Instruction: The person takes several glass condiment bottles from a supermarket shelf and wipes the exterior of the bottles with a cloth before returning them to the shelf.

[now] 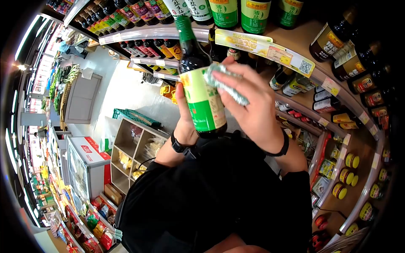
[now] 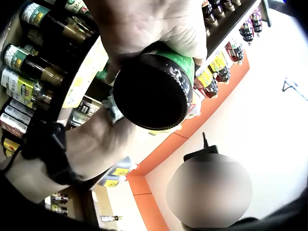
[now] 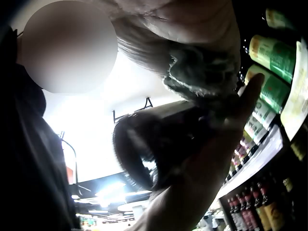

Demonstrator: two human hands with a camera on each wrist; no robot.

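In the head view, a dark glass sauce bottle with a green cap and a cream-and-green label leans slightly in front of the chest. My left hand grips it from the left side; the left wrist view looks straight at its dark round base. A crumpled pale green-grey cloth is bunched under the fingers of my right hand, which holds it against the upper right of the label. Seen from the right wrist, the cloth lies between the palm and the bottle.
A shelf edge with a price strip runs close behind the bottle, with green-labelled bottles standing above. More bottles and yellow-lidded jars line the right. A divided wooden bin and a freezer stand left.
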